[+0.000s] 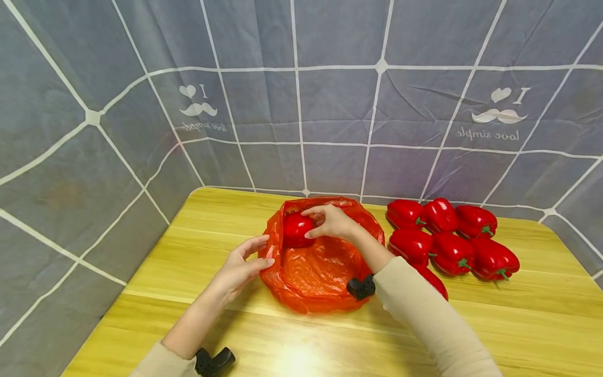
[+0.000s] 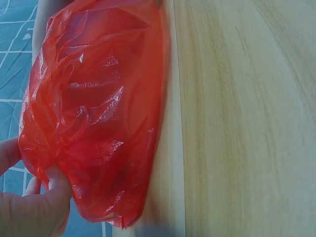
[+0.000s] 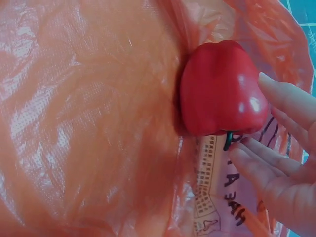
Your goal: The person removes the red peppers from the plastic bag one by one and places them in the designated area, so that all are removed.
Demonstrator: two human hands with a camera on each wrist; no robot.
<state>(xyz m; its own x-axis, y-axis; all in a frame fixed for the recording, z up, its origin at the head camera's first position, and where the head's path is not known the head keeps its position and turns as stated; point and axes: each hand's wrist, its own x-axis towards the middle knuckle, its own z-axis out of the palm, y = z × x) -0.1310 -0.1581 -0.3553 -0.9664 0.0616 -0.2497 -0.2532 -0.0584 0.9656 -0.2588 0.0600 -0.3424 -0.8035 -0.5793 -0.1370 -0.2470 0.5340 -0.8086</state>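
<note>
A red plastic bag (image 1: 325,272) stands with its mouth wide open on the table. Inside it, against the left wall, sits a glossy red bell pepper (image 1: 298,229) with a short green stem. My left hand (image 1: 242,267) pinches the bag's left rim between thumb and fingers; the left wrist view shows the thumb on the crinkled plastic. My right hand (image 1: 332,222) reaches into the bag over the pepper. In the right wrist view its fingers are spread, with one fingertip (image 3: 265,79) right at the pepper's side and another close to the stem.
Several more red bell peppers (image 1: 452,251) lie grouped on the wooden table (image 1: 542,314), right of the bag. One of them (image 1: 432,280) is partly hidden by the right sleeve. A grey curtain (image 1: 339,104) with white lines hangs behind the table and along its left side.
</note>
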